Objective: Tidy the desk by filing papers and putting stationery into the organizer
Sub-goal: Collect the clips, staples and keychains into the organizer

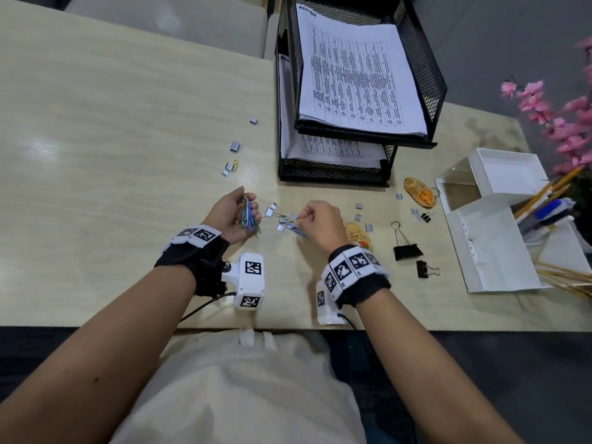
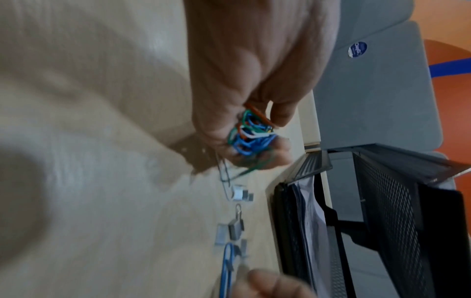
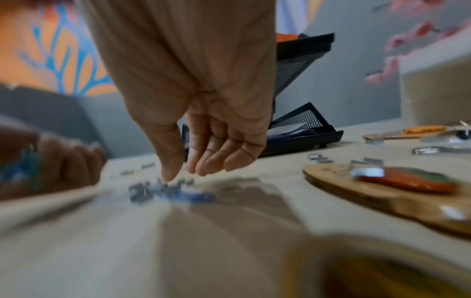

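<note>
Across the desk (image 1: 96, 129) I see papers (image 1: 355, 78) already filed in the tray (image 1: 432, 91). My left hand (image 1: 232, 216) clutches gathered paperclips (image 1: 247, 214); my right hand (image 1: 322, 224) pinches a blue clip (image 1: 296, 228). Staples (image 1: 234, 146), binder clips (image 1: 405, 245) remain outside the organizer (image 1: 493, 251).

Both forearms are bare; no sleeves reach the wrists. Each wrist carries a black fabric band (image 1: 195, 257) fitted with white square plates printed with black fiducial markers (image 1: 197, 234). On the left wrist, a white camera housing (image 1: 250, 280) sits just beside the band on the inner side, joined by a small metal ball mount; it bears two fiducial markers, and a black cable (image 1: 205, 307) leaves its lower edge. The right wrist band (image 1: 362, 283) carries a row of marker plates, with a white housing (image 1: 326, 307) below it and a black cable at its base. A cream ribbed garment (image 1: 240, 389) covers the torso.
</note>
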`<state>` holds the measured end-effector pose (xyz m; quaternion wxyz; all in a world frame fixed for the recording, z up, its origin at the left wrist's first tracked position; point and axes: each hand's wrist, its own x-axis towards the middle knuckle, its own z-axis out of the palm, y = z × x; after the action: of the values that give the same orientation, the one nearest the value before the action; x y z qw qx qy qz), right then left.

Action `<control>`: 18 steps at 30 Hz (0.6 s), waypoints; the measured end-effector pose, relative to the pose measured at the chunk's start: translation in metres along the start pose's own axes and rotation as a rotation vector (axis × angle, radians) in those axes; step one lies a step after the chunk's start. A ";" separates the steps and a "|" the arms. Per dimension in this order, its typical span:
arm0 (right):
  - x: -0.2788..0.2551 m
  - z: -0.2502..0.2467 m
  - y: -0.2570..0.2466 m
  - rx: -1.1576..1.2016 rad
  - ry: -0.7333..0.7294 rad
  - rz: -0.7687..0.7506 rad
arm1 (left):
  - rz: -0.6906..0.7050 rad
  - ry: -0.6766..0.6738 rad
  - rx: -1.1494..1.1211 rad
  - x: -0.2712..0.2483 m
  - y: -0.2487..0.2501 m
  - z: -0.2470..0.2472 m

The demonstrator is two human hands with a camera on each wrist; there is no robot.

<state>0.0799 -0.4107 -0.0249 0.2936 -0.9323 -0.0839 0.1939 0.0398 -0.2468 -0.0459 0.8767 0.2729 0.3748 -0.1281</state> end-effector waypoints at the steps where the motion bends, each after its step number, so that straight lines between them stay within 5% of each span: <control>1: -0.003 0.005 0.006 -0.068 -0.034 0.004 | 0.004 0.014 0.003 -0.001 0.003 -0.004; 12: -0.008 0.014 -0.011 0.050 0.014 -0.108 | 0.048 0.063 0.001 -0.016 0.031 -0.035; 18: 0.010 0.040 -0.050 -0.234 -0.138 -0.299 | 0.047 0.078 -0.007 -0.021 0.036 -0.042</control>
<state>0.0709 -0.3470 -0.0295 0.2024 -0.9216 -0.2634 0.2007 0.0158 -0.1928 -0.0407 0.8651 0.2835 0.4026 -0.0952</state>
